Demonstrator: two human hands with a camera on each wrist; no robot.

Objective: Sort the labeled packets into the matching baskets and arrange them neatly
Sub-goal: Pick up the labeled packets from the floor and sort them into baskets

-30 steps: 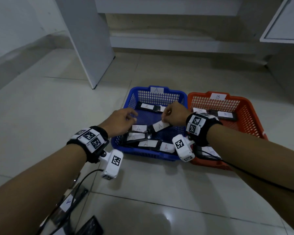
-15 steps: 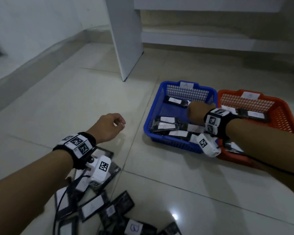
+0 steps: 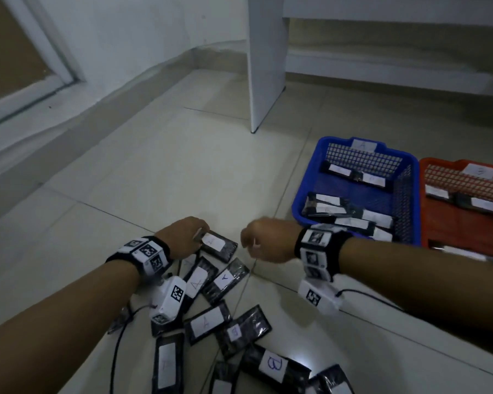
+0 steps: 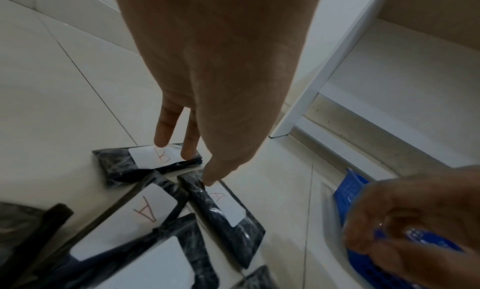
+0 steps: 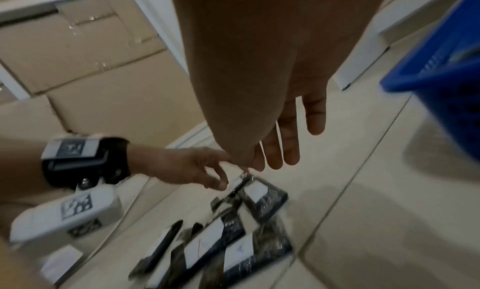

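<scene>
- Head view gives us the pale tiled floor [image 3: 160, 177], and it carries everything here, with a white shelf upright [image 3: 265, 66] standing on it at the back.
- Over on the right, the blue basket [image 3: 302, 194] tagged A holds several black packets with white labels; touching its right side, the orange basket [image 3: 423, 223] has a few more packets along its back wall, and its tag is too blurred to read.
- Down at the near left, the loose pile of packets [image 3: 211, 322] sprawls on the tiles, overlapping at all angles, most showing A, one near the bottom showing B.
- Left hand [image 3: 182, 237] is down at the far end of that pile, fingers straight and spread, nothing gripped. In the left wrist view two fingertips [image 4: 162, 143] press the white label of the B packet [image 4: 116, 164], and the thumb touches the end of an A packet [image 4: 233, 221] just beside it.
- Right hand [image 3: 268, 240] hovers above the floor between pile and blue basket, fingers long and relaxed in the right wrist view, wide open, carrying nothing.
</scene>
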